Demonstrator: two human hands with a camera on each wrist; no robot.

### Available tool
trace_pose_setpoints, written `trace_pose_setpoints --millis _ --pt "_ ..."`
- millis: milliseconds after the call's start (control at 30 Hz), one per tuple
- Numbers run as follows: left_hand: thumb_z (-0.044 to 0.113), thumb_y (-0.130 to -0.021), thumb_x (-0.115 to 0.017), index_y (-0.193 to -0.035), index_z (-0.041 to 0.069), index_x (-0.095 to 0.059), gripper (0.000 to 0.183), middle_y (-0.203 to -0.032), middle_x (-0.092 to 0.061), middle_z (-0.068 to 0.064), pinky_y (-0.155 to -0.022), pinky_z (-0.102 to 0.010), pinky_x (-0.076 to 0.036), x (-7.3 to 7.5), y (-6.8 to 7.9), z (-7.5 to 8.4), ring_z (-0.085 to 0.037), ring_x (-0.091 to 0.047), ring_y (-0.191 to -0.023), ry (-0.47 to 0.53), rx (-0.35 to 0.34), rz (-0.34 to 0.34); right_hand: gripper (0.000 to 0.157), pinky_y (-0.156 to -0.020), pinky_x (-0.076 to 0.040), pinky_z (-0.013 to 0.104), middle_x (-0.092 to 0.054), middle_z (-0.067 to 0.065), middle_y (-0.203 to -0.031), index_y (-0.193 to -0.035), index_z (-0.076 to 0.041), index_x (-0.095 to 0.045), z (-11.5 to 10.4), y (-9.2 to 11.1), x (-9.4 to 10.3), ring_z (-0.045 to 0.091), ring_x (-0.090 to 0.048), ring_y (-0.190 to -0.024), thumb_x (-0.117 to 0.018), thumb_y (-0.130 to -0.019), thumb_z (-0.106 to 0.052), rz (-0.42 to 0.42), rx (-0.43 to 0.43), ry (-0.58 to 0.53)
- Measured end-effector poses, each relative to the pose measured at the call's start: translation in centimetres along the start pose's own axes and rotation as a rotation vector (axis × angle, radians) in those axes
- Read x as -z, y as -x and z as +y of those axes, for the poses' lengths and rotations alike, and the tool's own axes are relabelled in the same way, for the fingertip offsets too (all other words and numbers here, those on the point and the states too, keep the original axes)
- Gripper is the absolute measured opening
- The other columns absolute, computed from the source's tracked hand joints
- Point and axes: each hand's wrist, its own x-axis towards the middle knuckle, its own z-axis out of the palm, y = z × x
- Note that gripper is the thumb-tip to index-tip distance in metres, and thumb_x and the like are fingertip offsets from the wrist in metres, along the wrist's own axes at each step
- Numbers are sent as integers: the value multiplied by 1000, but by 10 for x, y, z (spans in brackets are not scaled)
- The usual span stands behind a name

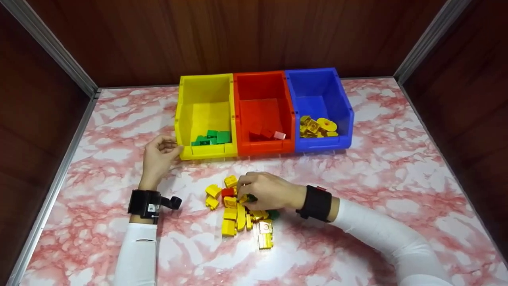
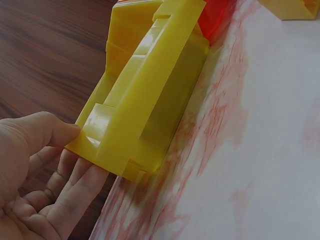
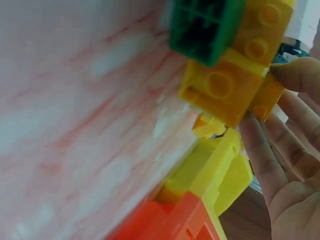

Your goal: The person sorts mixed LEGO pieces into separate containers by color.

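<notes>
The left hand [image 1: 158, 157] is pinching the yellow bin [image 1: 208, 151]; the right hand [image 1: 268, 191] is pinching a yellow block [image 3: 270, 94], best lifted straight, without dragging neighbouring blocks [image 3: 216, 85].

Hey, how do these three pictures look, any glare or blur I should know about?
Head view: glare washes over the yellow bricks nearest the camera; left wrist view: dim overall, with small white highlights on the yellow bin; right wrist view: the marbled tabletop looks soft and smeared.
</notes>
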Motion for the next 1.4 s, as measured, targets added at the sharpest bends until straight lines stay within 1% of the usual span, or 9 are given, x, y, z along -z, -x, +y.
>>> trace_pose_setpoints --millis 167,367,500,633,800,933,1033,1200,1400 --pt "11 -94 -79 -122 -2 -69 32 -109 -72 -12 -81 -12 -56 0 -1 -1 -6 -66 -89 -4 15 0 4 -83 -63 27 -72 3 -94 -94 -13 -80 1 4 4 17 -68 -89 -81 -90 -14 47 18 -29" --pt "10 -94 -79 -121 -2 -68 32 -106 -71 -10 -81 -12 -56 0 -1 0 -6 -66 -89 4 9 -5 2 -82 -62 23 -71 2 -90 -91 -14 -80 4 16 13 14 -68 -86 -82 -90 -15 82 13 -40" --pt "10 -93 -80 -121 -3 -68 33 -105 -71 -8 -81 -12 -56 -1 0 0 -7 -66 -88 12 5 -8 6 -80 -63 24 -72 3 -90 -92 -12 -80 8 30 28 16 -69 -85 -84 -87 -12 129 -21 -60" --pt "10 -93 -80 -120 -3 -68 32 -103 -71 -6 -81 -12 -56 -2 0 0 -6 -66 -87 16 -7 -5 9 -80 -64 28 -74 7 -92 -92 -9 -80 22 50 47 19 -71 -86 -84 -84 -6 208 -72 -72" --pt "11 -93 -79 -120 -2 -69 31 -103 -71 -6 -80 -12 -55 -3 -1 -1 -5 -66 -87 16 -4 5 12 -76 -65 32 -75 10 -95 -91 -6 -80 49 80 74 22 -72 -88 -83 -81 1 304 -184 -50" --pt "12 -93 -80 -120 -1 -69 32 -103 -71 -6 -80 -11 -55 -2 -1 0 -5 -66 -88 11 -1 6 12 -73 -65 36 -76 10 -93 -90 -6 -81 68 100 95 22 -72 -86 -86 -80 0 350 -337 -28" --pt "12 -93 -80 -119 -2 -70 31 -102 -72 -6 -80 -11 -55 -2 0 1 -5 -66 -87 7 -7 11 11 -73 -63 39 -77 10 -89 -89 -5 -82 83 109 107 23 -71 -84 -87 -80 -2 369 -451 28" --pt "10 -93 -79 -118 -3 -69 30 -101 -72 -6 -80 -12 -55 -1 0 2 -5 -66 -87 3 -13 8 8 -73 -59 45 -76 15 -87 -87 -1 -82 109 118 111 30 -70 -82 -85 -81 -5 386 -604 112" --pt "10 -93 -79 -119 -3 -69 30 -103 -72 -7 -81 -12 -56 -2 0 1 -5 -67 -87 6 -10 7 8 -78 -60 51 -78 20 -92 -90 2 -82 129 122 104 35 -71 -86 -80 -85 -4 366 -716 124"
